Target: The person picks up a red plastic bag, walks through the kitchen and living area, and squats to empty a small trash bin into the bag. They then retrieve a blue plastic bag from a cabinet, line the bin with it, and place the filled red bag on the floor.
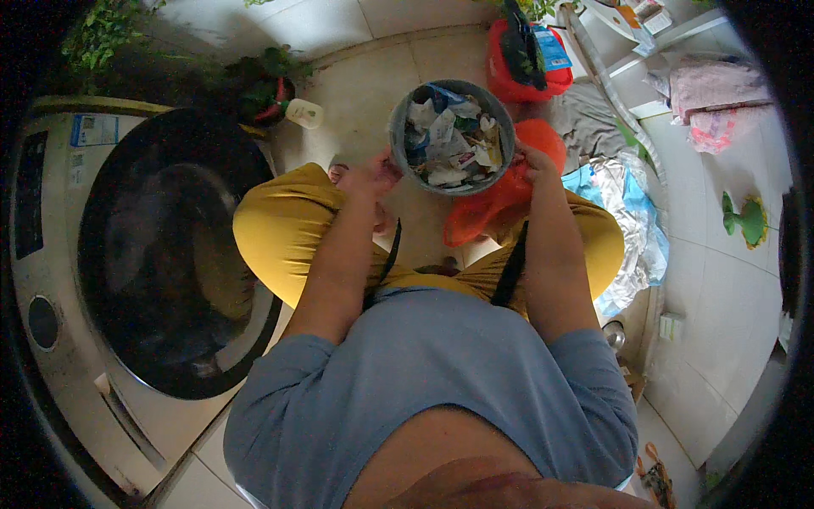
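A round grey waste bin (pixel 397 137), filled with crumpled plastic wrappers, tissues and other litter (pixel 448 133), is in front of my bent knees. My left hand (pixel 375 175) grips the bin's left side, its fingers blurred and partly behind the wall. On the opposite side my right hand (pixel 537 162) holds the bin near its rim. A thin red plastic bag (pixel 493 207) lies against the right hand and spreads below the bin; whether those fingers also pinch the bag is hard to tell.
A front-loading washing machine (pixel 172 254) stands close on my left. Beyond it are a white bottle (pixel 305 113) and potted plants. A red container (pixel 531 86) stands at the far right. Crumpled silver and blue plastic sheeting (pixel 629 235) lies by my right knee, near a tiled wall (pixel 725 305).
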`<state>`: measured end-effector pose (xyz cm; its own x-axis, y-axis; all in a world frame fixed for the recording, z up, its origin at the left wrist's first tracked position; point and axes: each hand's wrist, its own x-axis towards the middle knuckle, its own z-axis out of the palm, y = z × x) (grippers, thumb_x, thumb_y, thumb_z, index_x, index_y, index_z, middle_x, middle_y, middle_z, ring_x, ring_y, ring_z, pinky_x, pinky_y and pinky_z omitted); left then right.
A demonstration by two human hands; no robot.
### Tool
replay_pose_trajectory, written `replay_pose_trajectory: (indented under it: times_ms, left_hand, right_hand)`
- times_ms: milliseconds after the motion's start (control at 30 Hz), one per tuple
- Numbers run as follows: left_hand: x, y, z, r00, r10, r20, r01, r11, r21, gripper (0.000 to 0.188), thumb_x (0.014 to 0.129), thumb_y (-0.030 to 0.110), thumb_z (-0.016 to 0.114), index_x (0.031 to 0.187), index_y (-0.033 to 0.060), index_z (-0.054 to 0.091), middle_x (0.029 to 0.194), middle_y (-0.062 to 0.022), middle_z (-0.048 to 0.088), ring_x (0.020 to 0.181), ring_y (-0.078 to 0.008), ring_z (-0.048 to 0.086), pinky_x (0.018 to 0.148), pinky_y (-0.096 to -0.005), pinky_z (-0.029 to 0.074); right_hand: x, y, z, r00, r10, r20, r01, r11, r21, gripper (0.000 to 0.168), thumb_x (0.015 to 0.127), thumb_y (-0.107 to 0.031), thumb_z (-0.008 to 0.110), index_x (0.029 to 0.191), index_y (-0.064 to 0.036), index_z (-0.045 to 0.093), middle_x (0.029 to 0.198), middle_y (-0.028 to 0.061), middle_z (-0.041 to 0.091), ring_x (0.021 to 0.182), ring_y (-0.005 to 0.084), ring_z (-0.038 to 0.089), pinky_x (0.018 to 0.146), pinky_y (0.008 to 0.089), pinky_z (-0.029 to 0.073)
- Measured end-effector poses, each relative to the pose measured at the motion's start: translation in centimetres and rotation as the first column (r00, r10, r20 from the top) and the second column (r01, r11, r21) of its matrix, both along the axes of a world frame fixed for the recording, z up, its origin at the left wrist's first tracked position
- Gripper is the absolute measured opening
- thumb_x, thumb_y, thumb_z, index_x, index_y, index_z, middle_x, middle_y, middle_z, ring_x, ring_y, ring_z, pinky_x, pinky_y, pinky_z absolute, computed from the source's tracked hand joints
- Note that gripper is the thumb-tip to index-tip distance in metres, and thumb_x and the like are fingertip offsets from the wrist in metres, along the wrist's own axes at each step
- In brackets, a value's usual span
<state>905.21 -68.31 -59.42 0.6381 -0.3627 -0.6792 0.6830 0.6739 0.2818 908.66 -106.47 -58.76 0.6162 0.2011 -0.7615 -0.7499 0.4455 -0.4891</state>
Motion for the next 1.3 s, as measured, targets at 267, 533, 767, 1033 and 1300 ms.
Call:
replay_pose_trajectory:
  times_ms: [267, 533, 767, 1033, 1300]
  left_hand:
    - [0.8, 1.0, 0.9, 0.999, -0.002, 0.054, -0.016, 0.942, 0.336, 0.023, 0.08, 0.019, 0.061, 0.095, 0.0017, 0.057, 0.092, -0.0083, 0.059, 0.086, -0.0203, 0.056, 0.075, -0.0377, 0.048]
    - [0.7, -2.5, 8.9, 0.853, -0.509, -0.117, -0.115, -0.401, 0.909, 0.018, 0.079, 0.02, 0.056, 0.084, 0.002, 0.056, 0.081, -0.017, 0.061, 0.071, -0.0312, 0.061, 0.061, -0.0429, 0.049]
    - [1.4, -5.3, 9.9, 0.752, -0.611, -0.246, -0.135, -0.509, 0.85, 0.017, 0.081, 0.02, 0.054, 0.084, 0.0028, 0.056, 0.081, -0.0167, 0.061, 0.073, -0.0338, 0.059, 0.061, -0.0411, 0.048]
    - [1.9, -7.3, 10.6, 0.788, -0.522, 0.327, -0.37, 0.022, 0.929, 0.024, 0.08, 0.023, 0.056, 0.088, 0.0007, 0.055, 0.085, -0.0159, 0.059, 0.081, -0.0295, 0.058, 0.068, -0.0406, 0.044]
    - [2.9, 1.6, 2.8, 0.993, 0.065, 0.094, -0.103, 0.156, 0.982, 0.034, 0.077, 0.027, 0.059, 0.094, -0.0022, 0.055, 0.088, -0.0132, 0.059, 0.079, -0.0249, 0.057, 0.071, -0.0348, 0.044]
  right_hand:
    - [-0.3, 0.5, 0.7, 0.992, 0.069, -0.107, -0.077, 0.995, -0.071, 0.016, 0.08, -0.024, 0.063, 0.077, -0.009, 0.06, 0.067, 0.0026, 0.058, 0.057, 0.0143, 0.051, 0.057, 0.0276, 0.043]
    - [-0.7, 2.5, 3.2, 0.939, 0.334, 0.086, -0.308, 0.923, -0.231, 0.023, 0.085, -0.026, 0.053, 0.072, -0.008, 0.055, 0.063, 0.0032, 0.054, 0.061, 0.017, 0.05, 0.059, 0.028, 0.041]
    - [-0.4, 2.2, 1.8, 0.926, 0.376, 0.036, -0.345, 0.881, -0.325, 0.022, 0.083, -0.027, 0.055, 0.072, -0.009, 0.057, 0.063, 0.0029, 0.054, 0.06, 0.0168, 0.05, 0.059, 0.0282, 0.04]
    - [-0.9, 5.1, 0.8, 0.954, 0.297, 0.043, -0.283, 0.938, -0.201, 0.02, 0.08, -0.025, 0.059, 0.068, -0.009, 0.057, 0.063, 0.0018, 0.055, 0.057, 0.0154, 0.049, 0.054, 0.0282, 0.039]
    - [-0.1, 7.4, 2.8, 0.983, 0.057, 0.172, 0.023, 0.903, -0.429, 0.017, 0.076, -0.021, 0.06, 0.067, -0.007, 0.057, 0.061, 0.0041, 0.054, 0.053, 0.0182, 0.048, 0.053, 0.031, 0.04]
